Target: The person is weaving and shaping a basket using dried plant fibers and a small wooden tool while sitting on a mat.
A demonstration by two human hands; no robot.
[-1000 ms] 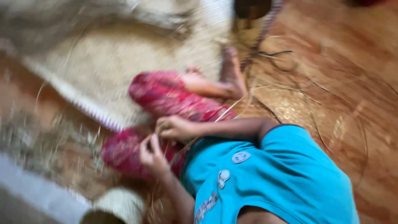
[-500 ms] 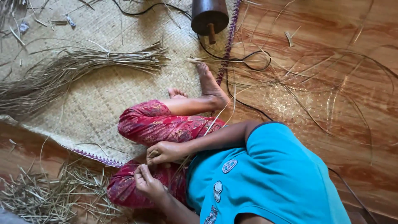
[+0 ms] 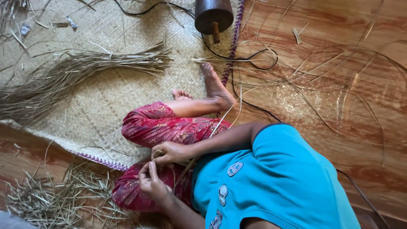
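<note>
I sit on a woven straw mat [image 3: 106,97] in a blue shirt and red patterned trousers, one bare foot stretched toward the mat's edge. My right hand [image 3: 169,152] and my left hand [image 3: 150,183] meet over my knee. Both pinch thin pale straw strips [image 3: 220,118] that run up past my shin. The fingertips of the two hands are almost touching.
A tied bundle of dried grass [image 3: 80,70] lies on the mat at the left. Loose straw cuttings [image 3: 51,199] litter the wooden floor at bottom left. A dark wooden mallet-like block [image 3: 213,16] stands at the top. A black cord [image 3: 250,57] and long thin strips [image 3: 339,85] loop over the floor on the right.
The view has steadied and sharpened, and shifted so the grass bundle and wooden block show. My hands stay together at my knee, working the strips.
</note>
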